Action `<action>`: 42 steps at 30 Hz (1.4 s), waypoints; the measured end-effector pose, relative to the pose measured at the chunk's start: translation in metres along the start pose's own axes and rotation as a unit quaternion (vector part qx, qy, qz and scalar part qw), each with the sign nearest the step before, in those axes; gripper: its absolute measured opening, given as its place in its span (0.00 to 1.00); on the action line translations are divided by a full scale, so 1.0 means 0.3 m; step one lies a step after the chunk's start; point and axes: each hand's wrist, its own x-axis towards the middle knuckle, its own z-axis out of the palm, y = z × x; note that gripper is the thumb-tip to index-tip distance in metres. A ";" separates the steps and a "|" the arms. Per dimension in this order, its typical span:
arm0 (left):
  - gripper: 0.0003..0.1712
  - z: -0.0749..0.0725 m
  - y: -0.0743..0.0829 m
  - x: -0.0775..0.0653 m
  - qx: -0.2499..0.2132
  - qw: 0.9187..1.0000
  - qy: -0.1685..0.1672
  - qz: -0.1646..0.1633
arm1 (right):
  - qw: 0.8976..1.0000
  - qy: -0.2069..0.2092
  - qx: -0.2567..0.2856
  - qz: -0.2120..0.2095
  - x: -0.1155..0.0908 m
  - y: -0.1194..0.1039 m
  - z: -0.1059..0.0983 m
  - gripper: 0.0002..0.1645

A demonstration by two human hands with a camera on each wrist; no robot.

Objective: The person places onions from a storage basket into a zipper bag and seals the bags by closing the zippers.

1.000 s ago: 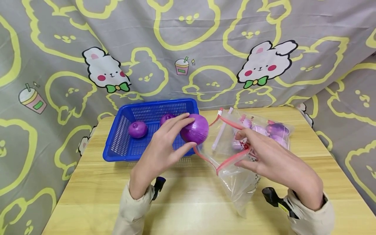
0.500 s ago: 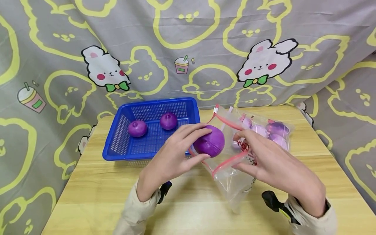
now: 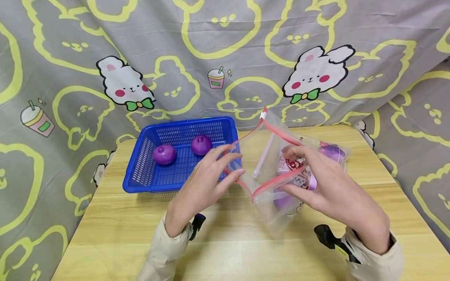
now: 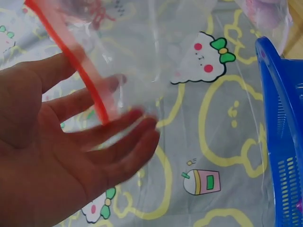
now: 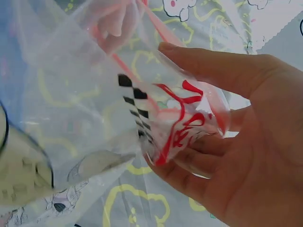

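A clear zip bag (image 3: 268, 216) with a red zip strip (image 3: 275, 182) is spread wide at its mouth. My right hand (image 3: 328, 191) grips its right side, thumb and fingers on the crumpled, red-printed plastic (image 5: 182, 118). Low inside the bag shows a purple onion (image 3: 284, 202), blurred by the film. At the left of the mouth is my left hand (image 3: 198, 187), empty, fingers spread; in the left wrist view the red strip crosses its fingers (image 4: 128, 142). Two more onions, one left (image 3: 164, 154) and one right (image 3: 201, 145), sit in the blue basket (image 3: 128, 188).
Behind my right hand lies another clear bag (image 3: 346, 150) with several purple onions in it. A pale slider strip (image 3: 263, 156) lies by the bags. The wooden table (image 3: 116, 238) ends at a patterned grey curtain (image 3: 183, 97).
The onion in my left hand went into the bag mouth, was let go and dropped low inside. My left hand is now empty. The bag's slider end has risen.
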 end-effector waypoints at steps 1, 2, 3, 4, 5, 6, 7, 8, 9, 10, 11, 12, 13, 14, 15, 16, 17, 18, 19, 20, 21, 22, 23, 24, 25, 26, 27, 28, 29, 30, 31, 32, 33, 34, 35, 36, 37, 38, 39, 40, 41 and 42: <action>0.20 0.002 -0.002 0.001 -0.001 1.000 -0.002 -0.001 | 1.000 0.003 0.000 0.000 -0.001 0.000 -0.001 0.40; 0.20 0.003 -0.004 0.001 -0.001 1.000 -0.003 -0.001 | 1.000 0.003 0.000 0.000 -0.001 0.001 -0.002 0.40; 0.21 0.004 -0.005 0.002 -0.002 1.000 -0.005 -0.003 | 1.000 0.001 -0.002 0.002 -0.002 0.001 -0.003 0.40; 0.21 0.004 -0.005 0.002 -0.003 1.000 -0.007 -0.003 | 1.000 -0.002 -0.004 0.005 -0.003 0.001 -0.004 0.40; 0.21 0.004 -0.006 0.001 -0.002 1.000 -0.007 -0.004 | 1.000 -0.006 -0.005 0.009 -0.004 0.001 -0.005 0.39; 0.22 0.002 -0.005 0.000 -0.001 1.000 -0.008 -0.006 | 1.000 -0.009 -0.006 0.013 -0.006 0.001 -0.007 0.39; 0.22 0.001 -0.003 -0.001 -0.001 1.000 -0.009 -0.008 | 1.000 -0.013 -0.005 0.021 -0.008 -0.001 -0.010 0.38; 0.23 -0.001 0.000 -0.003 -0.001 1.000 -0.012 -0.009 | 0.999 -0.017 -0.005 0.028 -0.010 -0.002 -0.013 0.37; 0.24 -0.002 0.001 -0.005 -0.001 1.000 -0.016 -0.010 | 0.999 -0.020 -0.006 0.034 -0.013 -0.003 -0.016 0.37; 0.25 -0.003 0.003 -0.007 -0.001 1.000 -0.021 -0.011 | 0.999 -0.023 -0.005 0.039 -0.016 -0.004 -0.020 0.36; 0.25 -0.005 0.007 -0.009 -0.001 1.000 -0.027 -0.012 | 0.999 -0.025 -0.006 0.045 -0.018 -0.005 -0.023 0.36; 0.26 -0.006 0.011 -0.012 -0.001 0.999 -0.037 -0.013 | 0.998 -0.026 -0.008 0.048 -0.020 -0.006 -0.027 0.36; 0.26 -0.007 0.015 -0.015 -0.003 0.999 -0.048 -0.014 | 0.998 -0.028 -0.012 0.049 -0.023 -0.005 -0.029 0.37; 0.25 -0.006 0.019 -0.018 -0.004 0.998 -0.061 -0.015 | 0.998 -0.028 -0.018 0.045 -0.024 -0.003 -0.031 0.38; 0.24 -0.005 0.023 -0.021 -0.002 0.997 -0.076 -0.015 | 0.998 -0.030 -0.023 0.045 -0.026 -0.003 -0.032 0.39; 0.22 -0.005 0.028 -0.024 0.002 0.996 -0.091 -0.016 | 0.998 -0.032 -0.029 0.044 -0.028 -0.002 -0.033 0.40; 0.20 -0.004 0.033 -0.027 0.005 0.994 -0.105 -0.017 | 0.998 -0.035 -0.033 0.043 -0.029 -0.002 -0.033 0.40; 0.18 -0.002 0.035 -0.029 0.008 0.993 -0.118 -0.017 | 0.998 -0.038 -0.035 0.041 -0.030 -0.002 -0.032 0.40; 0.17 -0.001 0.036 -0.030 0.011 0.992 -0.128 -0.017 | 0.998 -0.043 -0.035 0.042 -0.030 -0.002 -0.031 0.40; 0.16 0.000 0.036 -0.031 0.018 0.991 -0.135 -0.014 | 0.997 -0.048 -0.035 0.042 -0.030 -0.003 -0.029 0.40; 0.16 0.000 0.035 -0.032 0.021 0.990 -0.137 -0.011 | 0.997 -0.054 -0.034 0.043 -0.030 -0.004 -0.027 0.40; 0.17 0.000 0.032 -0.032 0.022 0.991 -0.135 -0.008 | 0.997 -0.059 -0.033 0.044 -0.030 -0.004 -0.026 0.40; 0.17 -0.002 0.029 -0.031 0.020 0.991 -0.131 -0.006 | 0.997 -0.063 -0.030 0.044 -0.030 -0.005 -0.024 0.40; 0.18 -0.004 0.025 -0.031 0.017 0.992 -0.123 -0.002 | 0.997 -0.065 -0.029 0.043 -0.029 -0.006 -0.023 0.40; 0.18 -0.007 0.021 -0.029 0.011 0.993 -0.114 0.002 | 0.996 -0.067 -0.029 0.042 -0.029 -0.006 -0.022 0.41; 0.18 -0.012 0.016 -0.028 0.003 0.995 -0.103 0.006 | 0.996 -0.067 -0.029 0.040 -0.028 -0.006 -0.021 0.41; 0.18 -0.017 0.009 -0.028 -0.007 0.996 -0.091 0.008 | 0.997 -0.067 -0.030 0.039 -0.028 -0.006 -0.019 0.41; 0.16 -0.023 0.003 -0.027 -0.016 0.997 -0.079 0.010 | 0.997 -0.066 -0.031 0.038 -0.028 -0.007 -0.018 0.41; 0.15 -0.029 -0.003 -0.025 -0.022 0.998 -0.066 0.012 | 0.997 -0.066 -0.031 0.038 -0.027 -0.007 -0.017 0.41; 0.14 -0.036 -0.011 -0.024 -0.028 0.998 -0.053 0.013 | 0.997 -0.066 -0.033 0.037 -0.026 -0.007 -0.016 0.41; 0.13 -0.042 -0.018 -0.023 -0.035 0.998 -0.039 0.015 | 0.997 -0.067 -0.034 0.037 -0.026 -0.007 -0.014 0.41; 0.12 -0.049 -0.026 -0.022 -0.040 0.999 -0.027 0.014 | 0.996 -0.068 -0.035 0.037 -0.025 -0.007 -0.012 0.41; 0.12 -0.054 -0.034 -0.021 -0.045 0.999 -0.015 0.014 | 0.996 -0.070 -0.036 0.038 -0.024 -0.007 -0.010 0.41; 0.12 -0.058 -0.041 -0.021 -0.049 0.999 -0.005 0.014 | 0.996 -0.071 -0.036 0.039 -0.023 -0.007 -0.009 0.41; 0.12 -0.063 -0.048 -0.020 -0.053 0.998 0.004 0.012 | 0.996 -0.072 -0.035 0.039 -0.022 -0.007 -0.007 0.41; 0.12 -0.067 -0.055 -0.020 -0.058 0.998 0.011 0.008 | 0.996 -0.074 -0.034 0.039 -0.021 -0.007 -0.005 0.40; 0.13 -0.070 -0.062 -0.020 -0.063 0.998 0.016 0.005 | 0.996 -0.076 -0.033 0.040 -0.019 -0.008 -0.004 0.40; 0.13 -0.072 -0.069 -0.019 -0.066 0.998 0.019 0.001 | 0.996 -0.078 -0.032 0.042 -0.018 -0.008 -0.002 0.40; 0.14 -0.073 -0.076 -0.018 -0.067 0.998 0.021 -0.003 | 0.995 -0.079 -0.031 0.043 -0.017 -0.009 -0.001 0.40; 0.15 -0.074 -0.083 -0.017 -0.068 0.997 0.021 -0.007 | 0.995 -0.081 -0.030 0.045 -0.015 -0.009 0.001 0.39; 0.16 -0.075 -0.092 -0.017 -0.066 0.998 0.022 -0.013 | 0.995 -0.084 -0.028 0.048 -0.013 -0.010 0.004 0.39; 0.17 -0.075 -0.102 -0.018 -0.063 0.998 0.021 -0.020 | 0.995 -0.087 -0.026 0.051 -0.011 -0.011 0.007 0.39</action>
